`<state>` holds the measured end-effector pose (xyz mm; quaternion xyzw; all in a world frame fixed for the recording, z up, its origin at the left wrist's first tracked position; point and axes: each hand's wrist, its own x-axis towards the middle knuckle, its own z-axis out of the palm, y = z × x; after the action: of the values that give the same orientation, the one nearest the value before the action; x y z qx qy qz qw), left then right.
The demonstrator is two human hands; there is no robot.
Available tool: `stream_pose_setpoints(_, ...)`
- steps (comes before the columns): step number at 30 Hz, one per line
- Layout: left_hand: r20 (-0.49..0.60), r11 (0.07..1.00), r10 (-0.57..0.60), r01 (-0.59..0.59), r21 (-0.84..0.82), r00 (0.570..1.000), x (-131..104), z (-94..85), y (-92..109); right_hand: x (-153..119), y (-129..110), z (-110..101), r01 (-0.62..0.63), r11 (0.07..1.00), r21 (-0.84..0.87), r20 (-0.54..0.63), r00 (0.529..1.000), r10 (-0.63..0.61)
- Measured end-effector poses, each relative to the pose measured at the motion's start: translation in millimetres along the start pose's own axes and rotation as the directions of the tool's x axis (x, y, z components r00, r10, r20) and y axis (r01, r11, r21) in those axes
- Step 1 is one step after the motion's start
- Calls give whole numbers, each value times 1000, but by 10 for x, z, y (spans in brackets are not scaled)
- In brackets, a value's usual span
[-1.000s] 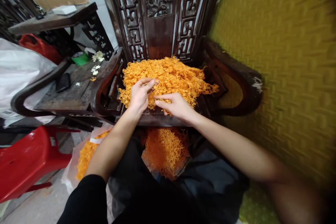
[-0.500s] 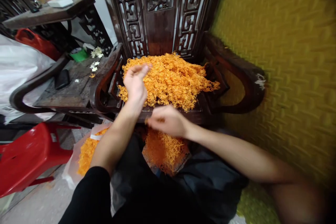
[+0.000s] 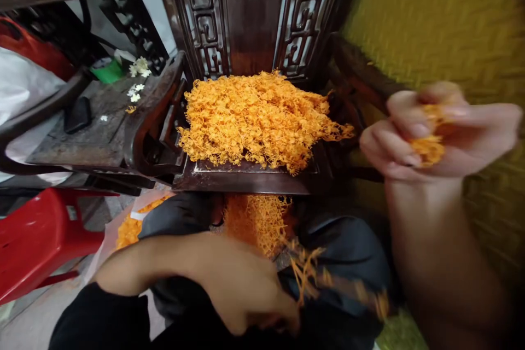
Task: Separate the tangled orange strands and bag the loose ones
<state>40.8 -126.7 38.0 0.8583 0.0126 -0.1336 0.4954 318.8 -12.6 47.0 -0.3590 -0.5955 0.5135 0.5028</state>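
Counting one carved chair (image 3: 254, 27); seeing three orange heaps (image 3: 250, 120) (image 3: 256, 224) (image 3: 128, 231), one each on, below and left of the chair; noting two hands (image 3: 252, 284) (image 3: 435, 131) on its near side; finding one red plastic seat (image 3: 39, 235), one green container (image 3: 107, 71) left of it.

The bare left hand (image 3: 246, 281) is blurred, its fingertips hidden, and the loose, thin orange strands (image 3: 304, 270) beside it smear. The left edge cuts off the glossy red plastic chair (image 3: 36, 229).

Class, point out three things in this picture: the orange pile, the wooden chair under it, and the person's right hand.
Orange pile (image 3: 250, 120), head view: middle of the heap.
Wooden chair (image 3: 250, 182), head view: front edge of the seat.
Right hand (image 3: 465, 145), head view: on the palm.
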Motion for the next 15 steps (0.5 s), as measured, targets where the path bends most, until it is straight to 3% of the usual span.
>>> stream_pose_setpoints(2,129,968,-215,194,161,968,179,205,-181,44,53,227,-65,964,257,-43,996,79)
stream_pose_setpoints(4,40,834,-467,425,353,883,331,377,-414,85,153,435,-167,914,371,-8,983,183)
stream_pose_setpoints(6,-111,665,-618,593,454,778,413,445,-638,115,278,569,-292,885,363,44,954,297)
stream_pose_setpoints(7,-170,614,-645,637,467,746,420,429,-726,128,336,609,-353,869,346,66,934,352)
stream_pose_setpoints(9,-250,607,-615,651,455,748,366,304,-825,159,428,658,-440,848,296,93,896,433)
stream_pose_setpoints(11,-397,645,-499,637,423,770,257,100,-810,201,494,704,-469,849,245,83,882,463)
stream_pose_setpoints(12,-531,657,-408,643,394,743,200,-12,-770,224,525,739,-464,860,213,71,885,460)
stream_pose_setpoints(13,-688,667,-296,659,349,663,150,-119,-720,245,560,787,-447,878,171,49,894,445)
stream_pose_setpoints(14,-831,683,-165,669,292,531,113,-216,-671,260,599,848,-417,901,124,20,908,418)
stream_pose_setpoints(15,-928,710,-35,663,238,372,91,-300,-632,269,643,921,-374,924,79,-21,926,376)
